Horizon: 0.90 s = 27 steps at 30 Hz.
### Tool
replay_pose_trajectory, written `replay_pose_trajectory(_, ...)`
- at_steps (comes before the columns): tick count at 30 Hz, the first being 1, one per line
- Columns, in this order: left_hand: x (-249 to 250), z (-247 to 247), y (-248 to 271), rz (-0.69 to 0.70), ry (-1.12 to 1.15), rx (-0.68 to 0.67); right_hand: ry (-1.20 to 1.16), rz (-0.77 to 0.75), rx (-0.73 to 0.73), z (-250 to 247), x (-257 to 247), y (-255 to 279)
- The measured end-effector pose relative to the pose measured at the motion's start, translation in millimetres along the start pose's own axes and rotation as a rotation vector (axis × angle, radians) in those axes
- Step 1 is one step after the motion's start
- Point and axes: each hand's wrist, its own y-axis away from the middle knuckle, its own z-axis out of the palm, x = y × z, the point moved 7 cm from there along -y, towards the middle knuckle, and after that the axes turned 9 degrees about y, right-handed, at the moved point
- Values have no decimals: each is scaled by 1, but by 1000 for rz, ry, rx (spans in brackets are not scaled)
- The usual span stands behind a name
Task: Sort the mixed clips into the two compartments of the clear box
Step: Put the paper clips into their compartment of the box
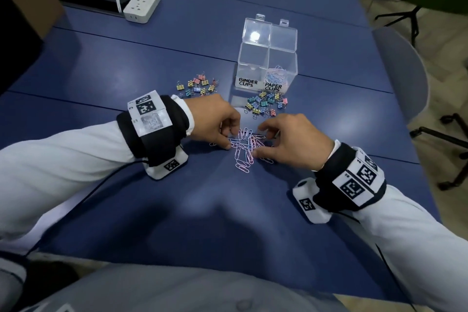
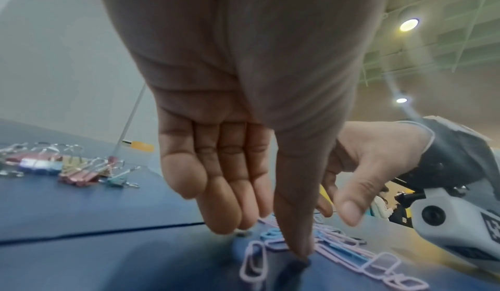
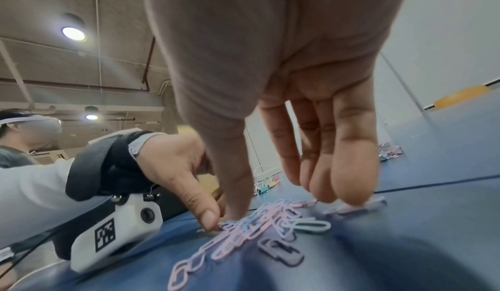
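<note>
Left hand: my left hand (image 1: 215, 119) sits over the near-left edge of the paper clip pile (image 1: 244, 145); the thumb tip presses down among the clips and the fingers (image 2: 216, 188) hang nearly straight, close together, just above the table. I see nothing pinched.
Right hand: my right hand (image 1: 293, 139) arches over the pile's right side, fingers spread and lowered, fingertips (image 3: 349, 188) touching clips on the table; no clip is lifted.
Clear box: the clear box (image 1: 266, 68) stands beyond the hands, both lids up. The compartment labelled PAPER CLIPS holds some paper clips; the one labelled BINDER CLIPS looks bare.
Binder clips: one heap of binder clips (image 1: 264, 105) lies just in front of the box, another heap (image 1: 197, 86) to its left, both apart from my hands.
Edges and room: the blue table (image 1: 177, 58) runs wide on my left; its right edge lies well past the box. A white power strip (image 1: 141, 4) sits far back left.
</note>
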Motion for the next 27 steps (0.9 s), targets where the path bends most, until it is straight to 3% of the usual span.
replay_pose_trajectory(5,3,0,3,11,-137,-7,142,-9,-95,10,-11,-1)
replay_pose_trajectory(11,9,4,3,20,-228,-54,139,-54,-54,6,-21,-7)
replay_pose_trajectory(27,19,10,-3,119,-279,-27,100,-99,43,4,-23,-13)
